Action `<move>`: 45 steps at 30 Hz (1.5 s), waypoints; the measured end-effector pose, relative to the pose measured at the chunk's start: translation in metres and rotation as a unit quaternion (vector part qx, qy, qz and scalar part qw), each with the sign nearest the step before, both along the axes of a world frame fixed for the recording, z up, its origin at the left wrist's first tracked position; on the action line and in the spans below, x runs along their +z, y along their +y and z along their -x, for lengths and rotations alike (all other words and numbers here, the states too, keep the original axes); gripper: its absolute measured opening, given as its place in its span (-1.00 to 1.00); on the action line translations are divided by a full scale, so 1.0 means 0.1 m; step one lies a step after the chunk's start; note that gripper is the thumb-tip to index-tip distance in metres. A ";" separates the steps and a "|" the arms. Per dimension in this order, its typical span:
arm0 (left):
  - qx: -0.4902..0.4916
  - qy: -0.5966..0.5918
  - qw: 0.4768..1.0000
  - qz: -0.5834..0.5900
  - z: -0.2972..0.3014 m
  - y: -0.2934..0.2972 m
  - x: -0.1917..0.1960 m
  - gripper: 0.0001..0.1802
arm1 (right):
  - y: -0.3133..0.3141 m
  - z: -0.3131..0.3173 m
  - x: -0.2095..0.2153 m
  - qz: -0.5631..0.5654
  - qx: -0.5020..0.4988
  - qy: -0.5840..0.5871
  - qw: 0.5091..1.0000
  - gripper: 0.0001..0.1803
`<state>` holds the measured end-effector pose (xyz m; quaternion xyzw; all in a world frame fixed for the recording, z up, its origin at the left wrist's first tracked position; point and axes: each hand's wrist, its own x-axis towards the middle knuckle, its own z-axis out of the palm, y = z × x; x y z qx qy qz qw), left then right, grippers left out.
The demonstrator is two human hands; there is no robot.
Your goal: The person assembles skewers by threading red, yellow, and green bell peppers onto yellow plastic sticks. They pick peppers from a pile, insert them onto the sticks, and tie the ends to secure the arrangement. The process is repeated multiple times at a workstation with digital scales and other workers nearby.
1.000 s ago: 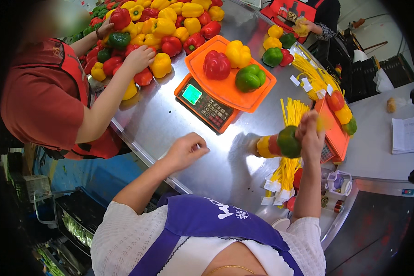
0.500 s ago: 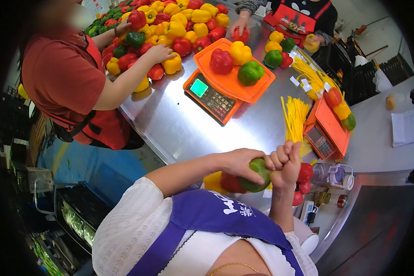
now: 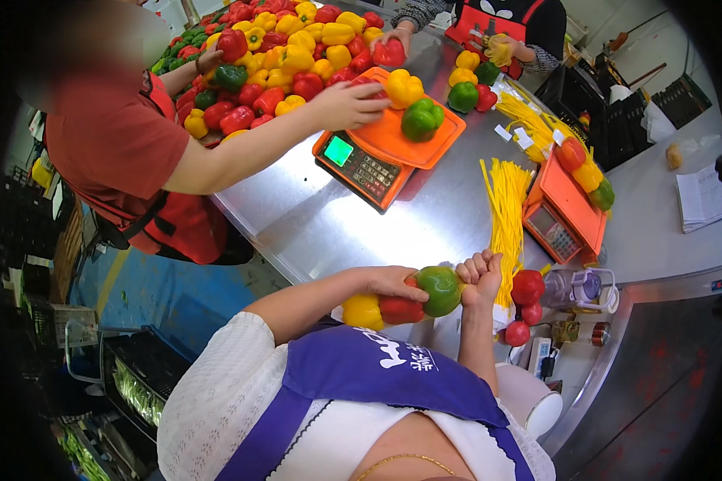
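In front of my apron is a row of three bell peppers: a yellow pepper (image 3: 362,311), a red pepper (image 3: 401,310) and a green pepper (image 3: 440,291). They seem to sit end to end in a thin yellow net bag. My left hand (image 3: 395,283) is closed over the top of the row, by the red pepper. At the green pepper's right end my right hand (image 3: 481,276) is clenched, with a bit of yellow netting showing at its fingers. Just beyond it lies a bundle of yellow net bags (image 3: 505,204). Several red round vegetables (image 3: 528,287) are right of my right wrist.
An orange scale (image 3: 369,172) on the metal table (image 3: 297,232) bears peppers; a second orange scale (image 3: 555,232) stands right. Behind is a pepper pile (image 3: 297,56). One co-worker (image 3: 120,152) is at the left, another (image 3: 509,32) across. A purple-lidded jug (image 3: 583,289) stands right.
My left hand has slid from the green pepper toward the red one, and the row now shows more. The left co-worker's hand has moved from the pile to the red pepper on the scale.
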<state>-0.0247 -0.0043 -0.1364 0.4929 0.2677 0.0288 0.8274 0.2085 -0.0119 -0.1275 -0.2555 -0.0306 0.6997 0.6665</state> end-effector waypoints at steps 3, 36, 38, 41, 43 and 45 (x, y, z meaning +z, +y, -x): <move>-0.006 -0.050 0.996 0.070 -0.03 0.02 0.05 -0.23 | -0.05 0.01 0.06 -0.019 0.005 0.003 1.000 -0.54; 0.186 0.158 0.863 -0.442 0.51 0.40 0.22 -0.22 | 0.40 -0.02 -0.30 0.054 0.030 -0.194 0.979 -0.70; 0.321 0.095 0.805 -0.490 0.75 1.09 0.38 -0.43 | 0.47 0.01 -0.26 0.045 0.038 -0.222 0.973 -0.75; 0.377 0.139 0.631 -0.663 0.90 2.05 0.98 -0.39 | 0.61 0.07 -0.21 0.039 0.042 -0.248 0.967 -0.83; 0.347 0.176 0.534 -0.750 0.84 2.61 1.10 -0.32 | 0.70 0.17 -0.15 0.038 0.043 -0.256 0.965 -0.88; 0.191 0.289 0.571 -0.745 0.69 2.97 1.19 -0.29 | 0.76 0.28 -0.07 0.043 0.042 -0.299 0.952 -0.88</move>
